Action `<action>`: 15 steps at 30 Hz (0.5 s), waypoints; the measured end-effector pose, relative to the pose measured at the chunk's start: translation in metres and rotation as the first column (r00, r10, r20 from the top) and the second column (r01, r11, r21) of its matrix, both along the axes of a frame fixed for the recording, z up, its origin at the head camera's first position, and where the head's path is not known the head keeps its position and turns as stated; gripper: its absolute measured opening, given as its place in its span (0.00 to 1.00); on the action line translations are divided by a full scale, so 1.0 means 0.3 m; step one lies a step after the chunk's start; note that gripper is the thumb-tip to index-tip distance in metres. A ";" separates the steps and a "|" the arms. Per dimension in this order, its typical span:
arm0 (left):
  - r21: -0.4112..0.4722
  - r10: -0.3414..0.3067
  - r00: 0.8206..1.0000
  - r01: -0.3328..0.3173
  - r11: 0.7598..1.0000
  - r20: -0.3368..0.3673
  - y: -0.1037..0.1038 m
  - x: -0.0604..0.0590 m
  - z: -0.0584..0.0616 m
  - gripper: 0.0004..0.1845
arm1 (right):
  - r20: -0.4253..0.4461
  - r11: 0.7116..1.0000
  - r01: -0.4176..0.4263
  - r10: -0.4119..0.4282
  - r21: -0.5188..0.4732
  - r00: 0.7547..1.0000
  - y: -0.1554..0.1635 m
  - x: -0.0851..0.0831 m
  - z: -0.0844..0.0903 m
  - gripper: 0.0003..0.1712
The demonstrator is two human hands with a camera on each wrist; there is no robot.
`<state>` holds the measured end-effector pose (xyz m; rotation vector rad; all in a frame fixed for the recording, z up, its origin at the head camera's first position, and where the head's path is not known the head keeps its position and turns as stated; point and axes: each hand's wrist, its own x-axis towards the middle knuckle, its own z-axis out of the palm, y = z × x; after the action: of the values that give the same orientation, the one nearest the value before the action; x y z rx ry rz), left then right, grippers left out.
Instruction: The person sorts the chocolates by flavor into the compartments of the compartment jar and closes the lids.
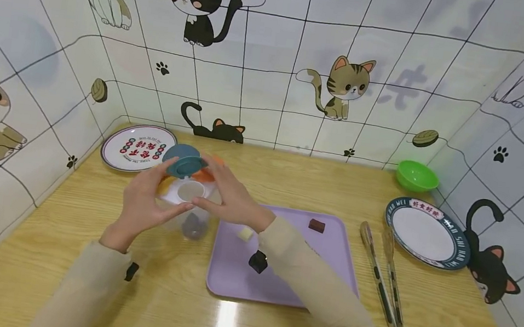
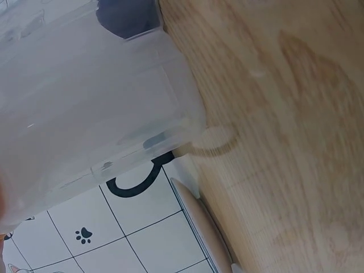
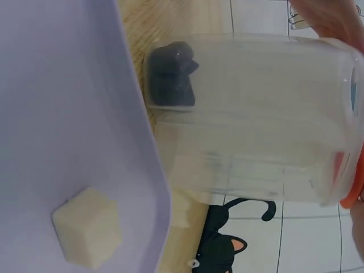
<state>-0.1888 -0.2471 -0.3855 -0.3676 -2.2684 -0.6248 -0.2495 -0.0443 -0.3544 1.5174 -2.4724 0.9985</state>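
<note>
Near the middle left of the head view, the left hand (image 1: 139, 208) holds a clear jar (image 1: 188, 209) with its fingers curled round the side. The jar is just left of the purple tray (image 1: 331, 239) on the desk (image 1: 175, 295). Above it, a blue lid (image 1: 184, 161) on an orange rim (image 1: 206, 174) is flipped up and open. The right hand (image 1: 232, 198) wraps its fingers round the top of the jar from the other side.

The jar could slip or tip over, because both hands hold it near the top and the walls look smooth. Then the dark block (image 3: 170, 74) at the bottom of the jar could fall out of the open top.

The jar seems to be standing up. Its long side runs up and down, and its mouth points up toward the camera.

On the tray lie a pale cube (image 1: 246, 233), a black block (image 1: 258, 261) and a brown block (image 1: 317, 225). At the right of the head view are tongs (image 1: 383, 279), a white plate (image 1: 427, 232) and a green bowl (image 1: 416, 175).
</note>
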 end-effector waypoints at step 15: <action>-0.024 -0.063 0.989 0.060 0.998 -0.136 0.010 -0.017 -0.017 0.32 | -0.010 0.991 0.015 -0.017 -0.134 1.000 -0.020 0.003 -0.043 0.18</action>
<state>-0.1938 -0.2440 -0.3906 -0.4771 -2.1403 -0.5908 -0.2485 -0.0502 -0.3674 1.4561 -2.3531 1.1255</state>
